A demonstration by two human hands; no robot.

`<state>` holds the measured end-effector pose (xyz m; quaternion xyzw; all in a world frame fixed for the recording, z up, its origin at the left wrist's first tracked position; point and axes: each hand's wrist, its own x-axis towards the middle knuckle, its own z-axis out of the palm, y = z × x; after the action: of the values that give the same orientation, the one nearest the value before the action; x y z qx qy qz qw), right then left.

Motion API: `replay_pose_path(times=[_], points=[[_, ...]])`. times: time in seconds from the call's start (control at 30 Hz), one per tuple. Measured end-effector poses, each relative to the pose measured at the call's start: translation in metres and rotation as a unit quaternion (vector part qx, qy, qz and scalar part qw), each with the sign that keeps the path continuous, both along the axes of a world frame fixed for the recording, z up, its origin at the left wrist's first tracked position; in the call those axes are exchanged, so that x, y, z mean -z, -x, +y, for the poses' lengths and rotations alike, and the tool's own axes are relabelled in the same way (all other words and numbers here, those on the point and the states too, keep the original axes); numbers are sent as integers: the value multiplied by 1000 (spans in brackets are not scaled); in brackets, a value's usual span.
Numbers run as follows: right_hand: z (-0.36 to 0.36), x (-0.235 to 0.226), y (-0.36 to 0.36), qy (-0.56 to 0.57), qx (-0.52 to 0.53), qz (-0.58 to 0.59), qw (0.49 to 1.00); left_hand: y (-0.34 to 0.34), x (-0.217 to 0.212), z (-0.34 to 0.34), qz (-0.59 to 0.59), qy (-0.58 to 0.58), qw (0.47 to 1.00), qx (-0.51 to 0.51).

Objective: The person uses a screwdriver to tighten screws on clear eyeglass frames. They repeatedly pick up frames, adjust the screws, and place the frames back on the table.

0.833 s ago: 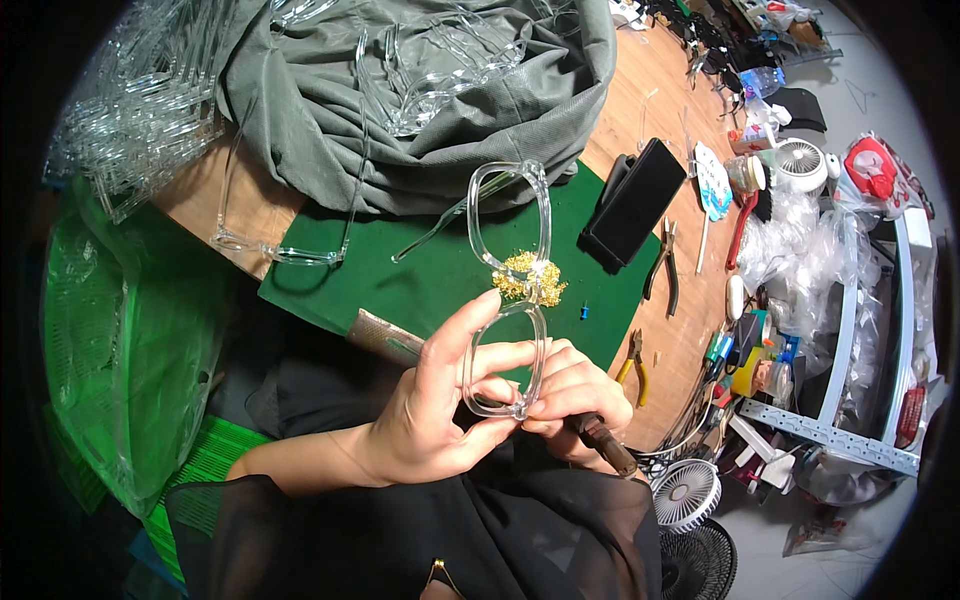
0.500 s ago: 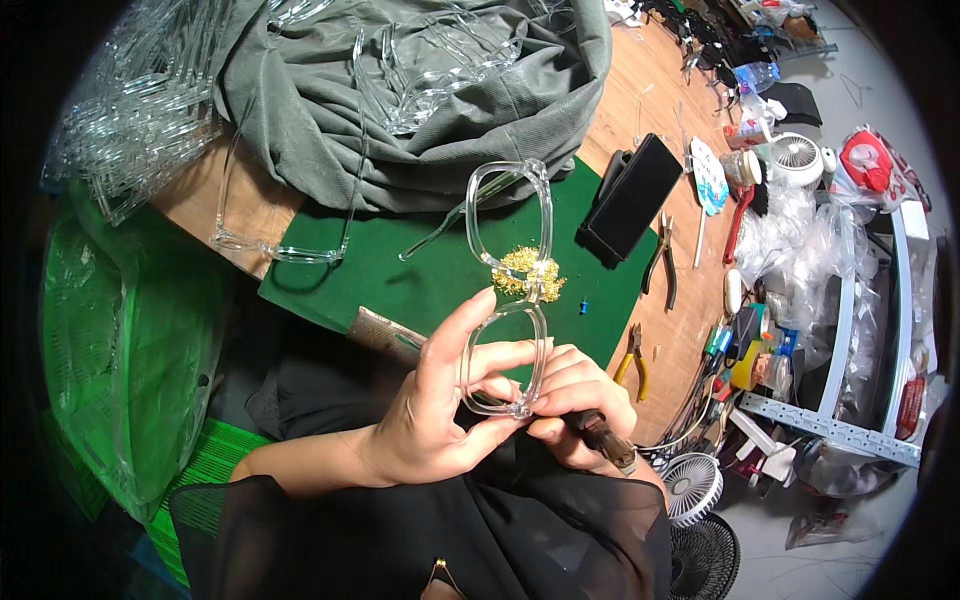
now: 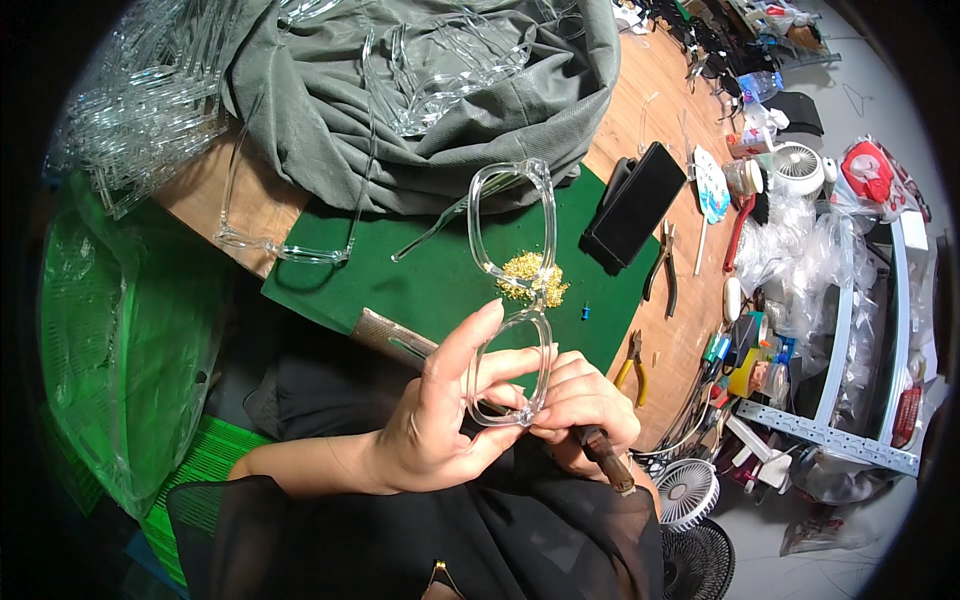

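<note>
My left hand (image 3: 430, 430) holds a clear plastic eyeglass frame (image 3: 538, 172) upright, thumb and fingers around its lower rim. One temple reaches back to the left from the upper end. At the lower corner, my right hand (image 3: 585, 400) has its fingertips closed against the frame. It also grips a tool with a dark brown handle (image 3: 607, 462), which sticks out below the palm; the working end is hidden. Behind the frame, a heap of tiny gold-coloured metal pieces, like screws (image 3: 525, 270), lies on a green mat (image 3: 405, 290).
Another clear eyeglass frame (image 3: 310, 256) rests at the mat's left edge. More frames lie on grey cloth (image 3: 480, 175) and in a pile (image 3: 140, 110). A black phone (image 3: 640, 205), a blue pin (image 3: 586, 312), dark pliers (image 3: 663, 268) and yellow-handled pliers (image 3: 632, 368) are on the right.
The picture has shifted slightly. Both hands keep hold of the frame's lower corner, and the brown handle has tilted a little further downward.
</note>
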<state>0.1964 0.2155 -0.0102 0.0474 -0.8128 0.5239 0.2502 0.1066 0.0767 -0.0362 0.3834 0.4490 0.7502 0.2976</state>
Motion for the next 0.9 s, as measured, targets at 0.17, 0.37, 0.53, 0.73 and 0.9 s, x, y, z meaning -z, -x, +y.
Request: replay_pose_path(times=[0.17, 0.37, 0.53, 0.73, 0.9], points=[[1, 1, 0, 10, -8, -4, 1000, 0, 2, 2, 7, -5, 1000, 1], [1, 1, 2, 11, 2, 3, 1000, 1, 2, 3, 21, -3, 1000, 3], [2, 0, 1, 2, -4, -6, 1000, 4, 3, 3, 7, -2, 1000, 29], [16, -11, -10, -99, -13, -72, 992, 4, 4, 0, -5, 9, 999, 34], [28, -17, -26, -215, -48, -274, 936, 2, 4, 1, 23, 10, 999, 30]])
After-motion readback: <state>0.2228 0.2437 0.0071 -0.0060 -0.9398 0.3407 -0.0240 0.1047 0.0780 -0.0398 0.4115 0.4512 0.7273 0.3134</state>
